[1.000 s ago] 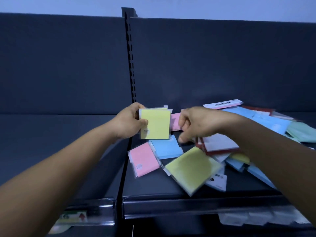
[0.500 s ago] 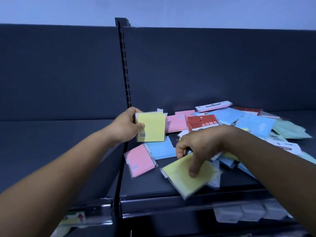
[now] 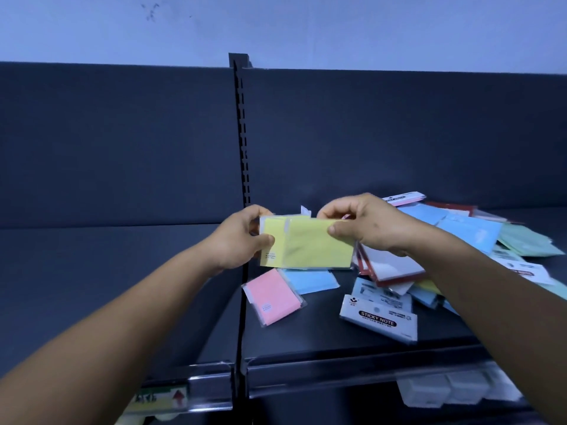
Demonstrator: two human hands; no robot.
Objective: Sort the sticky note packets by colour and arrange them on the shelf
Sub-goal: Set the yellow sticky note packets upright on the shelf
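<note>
Two yellow sticky note packets are held up above the dark shelf [image 3: 306, 342]. My left hand [image 3: 239, 240] grips the left yellow packet [image 3: 273, 240] by its left edge. My right hand [image 3: 365, 225] pinches the second yellow packet [image 3: 319, 250] at its upper right corner, and that packet overlaps the front of the first. Below them on the shelf lie a pink packet [image 3: 273, 297] and a blue packet [image 3: 311, 280], side by side.
A heap of packets fills the right of the shelf: blue ones [image 3: 469, 231], green ones [image 3: 524, 240], a red-framed one [image 3: 389, 268] and a white "STICKY NOTE" packet [image 3: 379, 320] near the front. A slotted upright [image 3: 242, 148] divides the shelf; its left bay [image 3: 107, 271] is bare.
My right hand has lifted the yellow packet from the front of the shelf and brought it up against the yellow packet in my left hand. The white packet it covered now shows.
</note>
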